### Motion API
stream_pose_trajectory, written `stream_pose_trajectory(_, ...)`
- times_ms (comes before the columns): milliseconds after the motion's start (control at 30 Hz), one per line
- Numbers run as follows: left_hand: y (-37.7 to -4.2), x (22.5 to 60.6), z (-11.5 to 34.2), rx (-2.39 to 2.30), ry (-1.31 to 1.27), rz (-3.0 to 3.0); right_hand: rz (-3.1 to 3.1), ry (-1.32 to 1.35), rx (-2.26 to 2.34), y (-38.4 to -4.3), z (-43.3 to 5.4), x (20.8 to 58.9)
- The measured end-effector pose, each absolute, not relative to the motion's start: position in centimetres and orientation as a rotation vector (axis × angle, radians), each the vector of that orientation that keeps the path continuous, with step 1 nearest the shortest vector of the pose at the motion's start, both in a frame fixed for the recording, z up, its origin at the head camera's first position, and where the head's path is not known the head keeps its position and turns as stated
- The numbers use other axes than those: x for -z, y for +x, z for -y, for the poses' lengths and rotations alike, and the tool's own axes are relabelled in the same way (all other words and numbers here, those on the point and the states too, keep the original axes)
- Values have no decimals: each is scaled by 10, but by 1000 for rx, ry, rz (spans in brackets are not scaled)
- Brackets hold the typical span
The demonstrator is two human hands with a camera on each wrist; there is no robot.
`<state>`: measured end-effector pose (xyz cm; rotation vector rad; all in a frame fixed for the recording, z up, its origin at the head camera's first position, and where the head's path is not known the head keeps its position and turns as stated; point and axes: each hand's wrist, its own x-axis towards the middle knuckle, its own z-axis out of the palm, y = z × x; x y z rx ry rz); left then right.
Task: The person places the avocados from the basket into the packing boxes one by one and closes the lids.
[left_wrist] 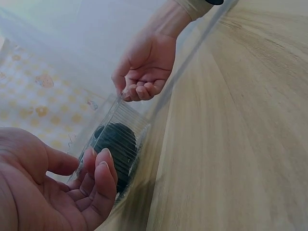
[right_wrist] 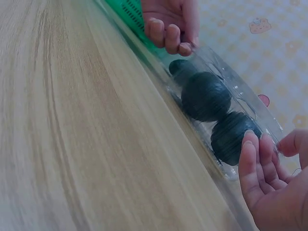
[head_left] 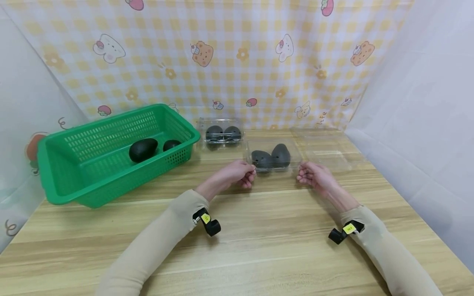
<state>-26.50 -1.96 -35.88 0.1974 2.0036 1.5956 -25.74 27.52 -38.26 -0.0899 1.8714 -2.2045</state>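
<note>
A clear plastic clamshell box (head_left: 256, 144) stands in front of me with two dark avocados (head_left: 281, 156) inside. My left hand (head_left: 238, 172) pinches its near left corner between thumb and fingers. At the near right corner, my right hand (head_left: 314, 176) pinches the rim in the same way. From the left wrist, the ribbed box wall (left_wrist: 126, 113) shows between both hands, an avocado (left_wrist: 118, 147) behind it. The right wrist view shows two avocados (right_wrist: 206, 96) through the clear plastic, and the fingers' hold on the rim.
A green plastic basket (head_left: 118, 187) at the left holds two dark avocados (head_left: 143, 150). Behind my left hand stands another clear box (head_left: 222, 122) with two avocados. Clear, hard-to-see plastic packaging (head_left: 327, 158) lies right of the held box. A patterned cloth (head_left: 229, 65) hangs at the back.
</note>
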Motion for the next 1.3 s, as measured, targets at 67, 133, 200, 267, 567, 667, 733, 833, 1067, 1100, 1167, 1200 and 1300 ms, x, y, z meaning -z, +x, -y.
stream_pose_trajectory(67,-267,358,17,-1600,187,-2002,-1883,-65,2219,-257,-275,382)
stream_pose_trajectory(133,-268,358,15,-1607,180,-1998,-1888,-44,2234,-258,-275,383)
stream_pose_trajectory(200,-270,358,14,-1613,180,-1998,-1896,-18,2246,-258,-274,383)
stream_pose_trajectory(267,-271,358,13,-1619,190,-1999,-1902,9,2260,-259,-274,383)
stream_pose_trajectory(567,-279,359,8,-1674,169,-1964,-1927,118,2335,-264,-266,386)
stream_pose_trajectory(667,-282,359,7,-1683,169,-1970,-1919,140,2363,-265,-263,386)
stream_pose_trajectory(733,-283,359,6,-1690,163,-1971,-1916,155,2377,-266,-261,386)
stream_pose_trajectory(833,-284,359,6,-1699,149,-1962,-1899,193,2405,-268,-257,386)
stream_pose_trajectory(1067,-287,360,5,-1722,124,-1962,-1835,279,2477,-271,-247,384)
stream_pose_trajectory(1100,-288,360,5,-1730,123,-1963,-1828,291,2489,-272,-246,384)
stream_pose_trajectory(1167,-290,361,4,-1737,119,-1964,-1803,312,2509,-273,-243,383)
stream_pose_trajectory(1200,-291,361,4,-1742,116,-1964,-1792,326,2523,-274,-242,383)
stream_pose_trajectory(1300,-293,361,4,-1746,114,-1970,-1764,352,2551,-276,-239,382)
